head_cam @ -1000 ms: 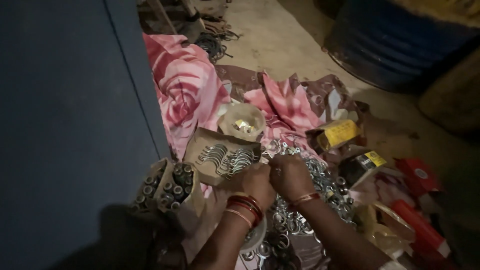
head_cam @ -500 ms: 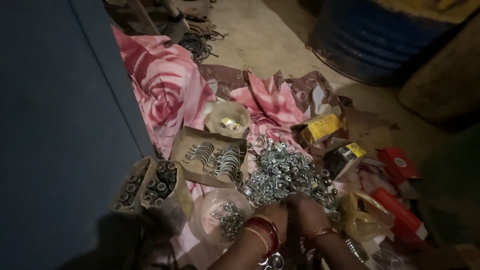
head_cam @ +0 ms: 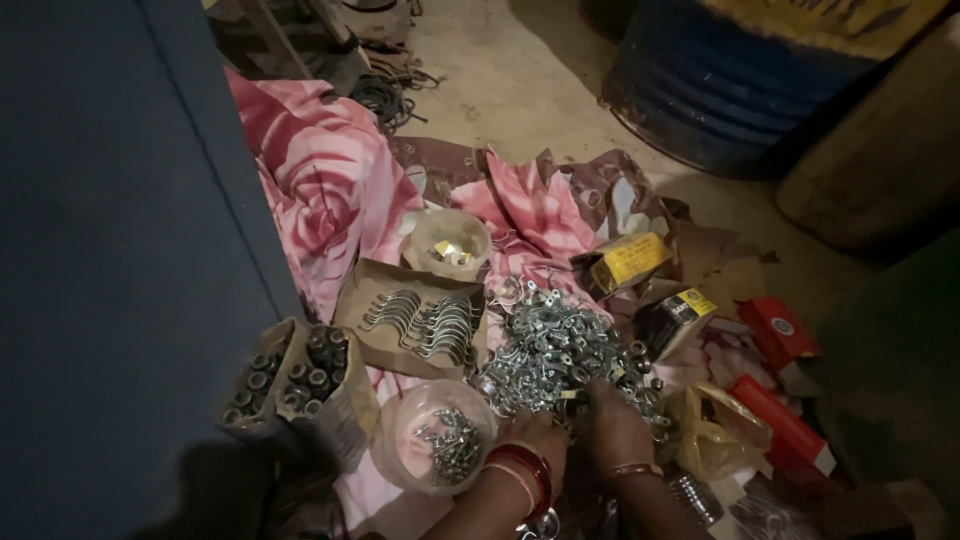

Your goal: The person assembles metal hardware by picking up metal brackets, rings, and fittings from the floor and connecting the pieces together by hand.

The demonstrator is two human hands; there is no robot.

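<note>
Both my hands are down at the near edge of the pile of small metal clamps (head_cam: 555, 350), side by side, almost touching. My left hand (head_cam: 535, 435) (red bangles on the wrist) has its fingers curled into the near edge of the pile; can't tell if it's clamped on a piece, too dark. My right hand (head_cam: 615, 425) lies flat on the pile, fingers buried in the parts, grip not visible either.

Just left of my left hand: a clear plastic bowl (head_cam: 400, 460) with a few of the same metal parts inside. Further left, two open bags of dark nuts (head_cam: 300, 375). Beyond the bowl, a cardboard tray of curved metal brackets (head_cam: 420, 320). Right of my right hand: a crumpled yellowish plastic bag (head_cam: 720, 435) and red boxes (head_cam: 790, 420). All of it on a pink floral cloth (head_cam: 320, 170) on the floor.
</note>
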